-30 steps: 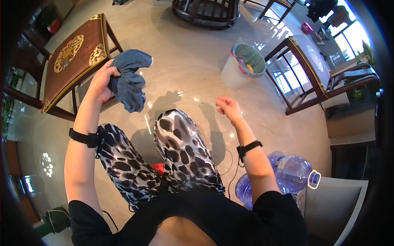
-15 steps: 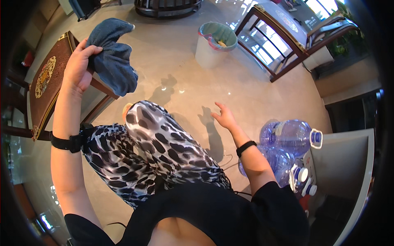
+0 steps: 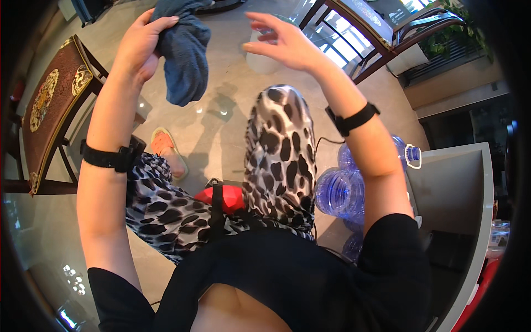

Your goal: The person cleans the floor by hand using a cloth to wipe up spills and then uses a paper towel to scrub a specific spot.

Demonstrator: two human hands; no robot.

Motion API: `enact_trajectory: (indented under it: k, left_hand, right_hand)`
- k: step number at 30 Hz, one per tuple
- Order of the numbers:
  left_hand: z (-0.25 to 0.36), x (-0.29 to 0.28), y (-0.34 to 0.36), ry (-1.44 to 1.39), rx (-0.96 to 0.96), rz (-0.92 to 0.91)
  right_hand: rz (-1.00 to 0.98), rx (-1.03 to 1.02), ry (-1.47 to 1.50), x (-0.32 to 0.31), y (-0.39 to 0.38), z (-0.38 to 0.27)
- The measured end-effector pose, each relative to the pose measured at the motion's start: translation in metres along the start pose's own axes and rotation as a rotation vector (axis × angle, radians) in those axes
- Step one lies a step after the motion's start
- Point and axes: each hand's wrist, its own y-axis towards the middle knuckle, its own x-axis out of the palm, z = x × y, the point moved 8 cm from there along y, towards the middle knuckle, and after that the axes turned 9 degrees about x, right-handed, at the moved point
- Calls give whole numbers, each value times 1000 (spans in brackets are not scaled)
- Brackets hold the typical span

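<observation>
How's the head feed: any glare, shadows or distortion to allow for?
Head view: bright glare beneath the chair at upper right; same view, soft shadows on the floor below the blue cloth; same view, the outer edge of the grey panel bows near the dark rim.

The right hand (image 3: 287,44) has swung to the far side, covering part of the waste bin (image 3: 261,64) and nearer the blue cloth (image 3: 187,61), which hangs narrower. The trouser legs (image 3: 279,144) have parted, showing more of a slippered foot (image 3: 164,145) at left.
</observation>
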Motion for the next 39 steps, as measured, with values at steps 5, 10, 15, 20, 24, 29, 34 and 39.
enact_trajectory:
  k: [5, 10, 15, 20, 24, 29, 34, 39]
  left_hand:
    - [-7, 54, 17, -98, 1, -80]
    - [-16, 130, 27, -434, -20, -209]
    - [-80, 152, 26, -193, -260, -327]
    - [-212, 120, 9, 185, -527, -332]
    - [-301, 53, -38, 479, -741, -201]
    - [-396, -8, -114, 743, -791, -351]
    - [-439, 23, -151, 1172, -488, -739]
    - [-464, 41, -166, 1424, -457, -936]
  right_hand:
    - [-134, -125, -151, 25, 34, -48]
    - [18, -43, 70, -9, 47, -4]
    - [-34, 186, 455, -37, 19, 90]
    - [355, 734, 718, -69, -94, 287]
    - [584, 1044, 716, -44, -225, 399]
    - [716, 1529, 672, 28, -386, 478]
    - [463, 2015, -242, 86, -443, 536]
    - [361, 1541, -401, 117, -285, 503]
